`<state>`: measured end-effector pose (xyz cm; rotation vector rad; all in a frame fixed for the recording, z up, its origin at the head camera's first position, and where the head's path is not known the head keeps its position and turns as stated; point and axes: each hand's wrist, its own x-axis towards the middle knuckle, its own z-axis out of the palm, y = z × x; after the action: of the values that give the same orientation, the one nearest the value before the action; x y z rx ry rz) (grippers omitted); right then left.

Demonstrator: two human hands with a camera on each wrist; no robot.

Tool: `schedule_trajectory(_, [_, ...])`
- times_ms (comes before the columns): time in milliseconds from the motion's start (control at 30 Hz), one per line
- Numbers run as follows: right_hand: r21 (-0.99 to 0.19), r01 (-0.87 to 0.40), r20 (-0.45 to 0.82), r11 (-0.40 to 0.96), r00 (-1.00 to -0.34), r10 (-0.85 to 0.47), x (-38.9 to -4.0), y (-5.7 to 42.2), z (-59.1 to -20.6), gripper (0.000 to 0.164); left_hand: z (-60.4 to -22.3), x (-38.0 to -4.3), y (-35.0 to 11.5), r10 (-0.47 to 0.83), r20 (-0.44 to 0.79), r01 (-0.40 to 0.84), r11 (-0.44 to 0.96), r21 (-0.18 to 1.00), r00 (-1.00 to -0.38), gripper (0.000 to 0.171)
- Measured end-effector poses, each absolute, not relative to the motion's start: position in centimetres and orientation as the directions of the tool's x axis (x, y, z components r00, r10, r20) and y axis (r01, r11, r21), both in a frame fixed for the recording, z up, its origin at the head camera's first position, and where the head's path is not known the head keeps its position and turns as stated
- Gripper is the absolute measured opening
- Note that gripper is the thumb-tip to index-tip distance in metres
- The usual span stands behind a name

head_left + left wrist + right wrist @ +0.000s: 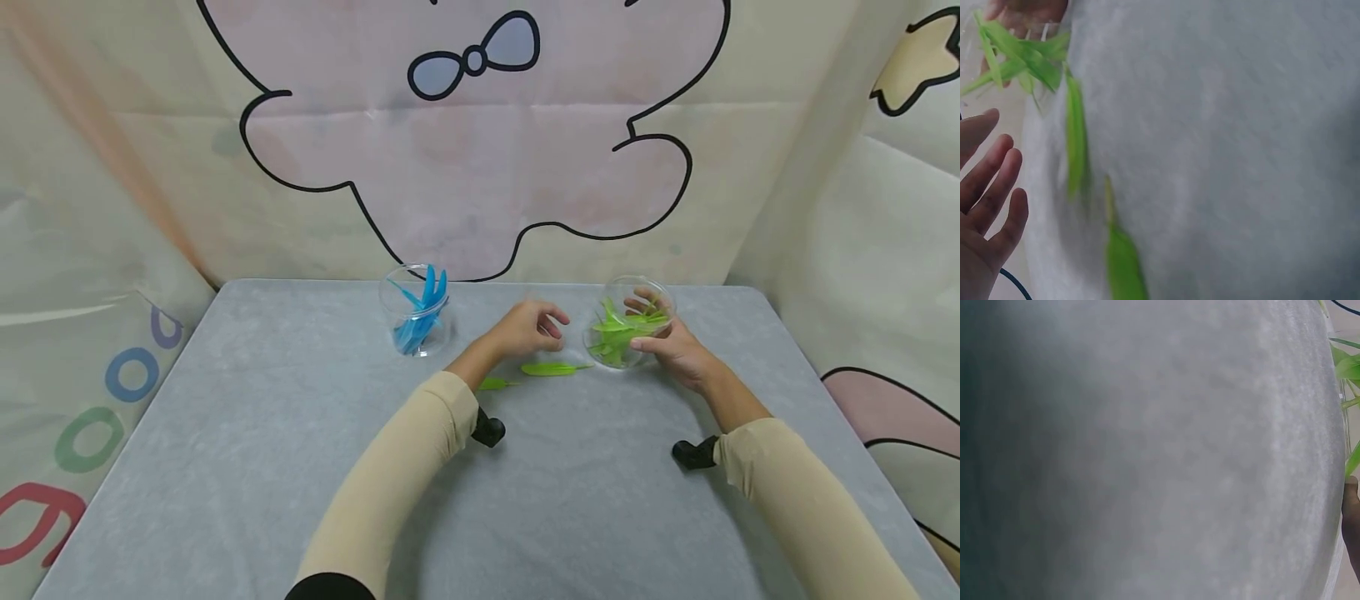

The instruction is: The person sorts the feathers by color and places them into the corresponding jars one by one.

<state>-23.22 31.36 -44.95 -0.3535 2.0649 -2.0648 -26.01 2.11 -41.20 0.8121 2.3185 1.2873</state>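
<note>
My right hand (681,354) grips a clear plastic cup (592,342) from its right side, thumb in front and fingers behind. Inside the cup are several green feathers (621,332), also visible at the top left of the left wrist view. Just left of that cup, my left hand (529,327) hovers with loosely bent fingers and nothing in them. Two green feathers lie on the table below it: one whole (551,368), the other feather (492,383) partly hidden behind the left wrist. In the right wrist view only part of the right hand (1351,519) shows at the edge.
A second clear cup (442,337) holding several blue feathers (420,321) stands at the back, left of the left hand. A grey cloth covers the table (225,467). Printed curtains (337,150) hang behind it and at both sides.
</note>
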Motion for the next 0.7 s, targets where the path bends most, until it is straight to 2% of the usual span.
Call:
schedule_trajectory(367, [-1.0,-0.024,0.023,-0.002,-0.951,-0.307,-23.1,31.5,-45.0,0.079,-42.6,-25.7,0.7,0.665,-0.138,0.333,0.529,0.78,-0.734,0.035])
schedule_trajectory(700, [-1.0,-0.023,0.022,-0.001,-0.953,-0.301,-23.1,31.3,-44.9,0.079,-43.1,-25.1,0.5,0.662,-0.141,0.343,0.545,0.765,-0.736,0.039])
